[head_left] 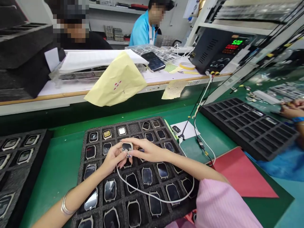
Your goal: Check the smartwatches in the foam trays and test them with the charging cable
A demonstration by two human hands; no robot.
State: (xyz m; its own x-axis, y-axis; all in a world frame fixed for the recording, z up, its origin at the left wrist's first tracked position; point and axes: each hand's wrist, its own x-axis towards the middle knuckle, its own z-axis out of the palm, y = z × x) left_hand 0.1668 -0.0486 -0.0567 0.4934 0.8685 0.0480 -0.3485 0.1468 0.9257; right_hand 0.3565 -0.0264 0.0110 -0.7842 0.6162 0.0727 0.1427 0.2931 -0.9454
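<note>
Over a black foam tray (99, 218) filled with several smartwatch bodies, both my hands meet on one watch body (127, 146). My left hand (113, 159) pinches it from the left and below. My right hand (146, 149) curls over it from the right. A white cable (154, 196) runs from under the watch, loops across the tray and goes off toward the right.
A second watch tray (16, 158) lies at the left, an almost bare black tray (249, 126) at the right with another person's hand (291, 109) beyond it. A raised shelf carries a yellow envelope (117, 80), a phone (153, 61) and a power supply (218, 50). Two people sit behind it.
</note>
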